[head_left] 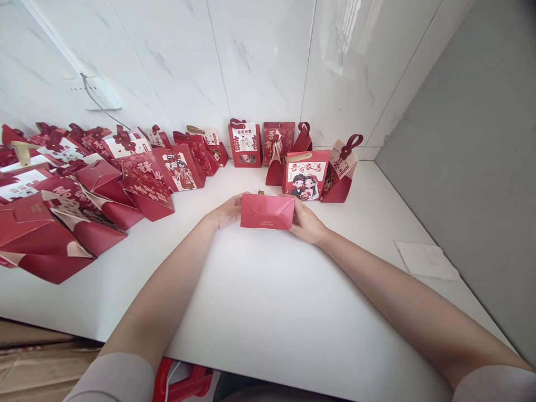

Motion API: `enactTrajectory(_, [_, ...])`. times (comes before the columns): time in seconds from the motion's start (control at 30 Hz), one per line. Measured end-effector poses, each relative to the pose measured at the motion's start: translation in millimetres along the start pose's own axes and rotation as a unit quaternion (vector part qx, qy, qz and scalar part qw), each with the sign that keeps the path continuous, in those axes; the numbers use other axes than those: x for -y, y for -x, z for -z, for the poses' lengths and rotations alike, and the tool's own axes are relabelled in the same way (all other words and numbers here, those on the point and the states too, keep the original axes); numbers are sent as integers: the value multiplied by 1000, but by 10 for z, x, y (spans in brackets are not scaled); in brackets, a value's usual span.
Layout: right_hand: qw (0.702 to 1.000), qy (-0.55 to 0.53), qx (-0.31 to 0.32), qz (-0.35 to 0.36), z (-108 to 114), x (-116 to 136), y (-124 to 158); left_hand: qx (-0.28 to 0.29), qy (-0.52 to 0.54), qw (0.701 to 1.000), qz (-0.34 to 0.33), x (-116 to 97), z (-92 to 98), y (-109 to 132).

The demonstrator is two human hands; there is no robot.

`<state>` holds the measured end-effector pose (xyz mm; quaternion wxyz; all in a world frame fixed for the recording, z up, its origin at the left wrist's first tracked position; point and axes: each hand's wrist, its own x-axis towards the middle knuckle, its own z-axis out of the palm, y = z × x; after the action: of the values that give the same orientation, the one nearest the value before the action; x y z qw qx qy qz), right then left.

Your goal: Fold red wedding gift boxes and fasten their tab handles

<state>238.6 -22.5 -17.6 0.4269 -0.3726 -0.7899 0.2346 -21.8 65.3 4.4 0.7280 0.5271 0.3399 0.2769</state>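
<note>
A red gift box [268,211] is held between both hands above the white table, its folded bottom panel turned toward me. My left hand [230,211] grips its left side, and my right hand [307,220] closes around its right side; the fingers behind the box are partly hidden. Just beyond it stands a gift box with a cartoon couple [306,176] on the front. A box with a dark red ribbon loop [340,170] leans to the right of that one. Farther back, a box with a small window [246,145] stands upright near the wall.
Many red gift boxes [142,178] crowd the left side of the white table [268,301]. A white sheet [427,260] lies near the right edge. Behind are a marbled tile wall [268,61] and a grey cable [98,100]. Brown cardboard [42,368] sits below the front left edge.
</note>
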Motion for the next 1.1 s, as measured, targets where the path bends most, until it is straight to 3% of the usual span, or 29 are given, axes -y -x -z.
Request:
enactTrajectory(0.27, [1000, 8, -9, 8, -5, -18, -8, 10, -13, 1000, -12, 25, 24, -3])
enactTrajectory(0.47, [991, 35, -124, 40, 23, 160, -13, 28, 105, 993, -53, -92, -111, 121])
enactTrajectory(0.57, [988, 41, -143, 40, 25, 223, -7, 10, 137, 988, -64, -130, -177, 162])
enactTrajectory(0.7, [993, 25, -111, 43, 10, 207, -3, -86, 100, 985, -113, -116, -163, 133])
enactTrajectory(0.8, [996, 33, -76, 35, 2, 171, -7, -119, 97, 974, -166, -109, -92, 96])
enactTrajectory(0.93, [995, 51, -86, 24, -3, 117, -18, -153, 103, 964, -193, -113, -25, 96])
enactTrajectory(1.0, [996, 38, -85, 12, -13, 79, -19, -131, 106, 967, -191, -107, -27, 113])
enactTrajectory(1.1, [1000, -5, -24, -3, -39, 18, -11, -47, 75, 987, -132, -85, -55, 147])
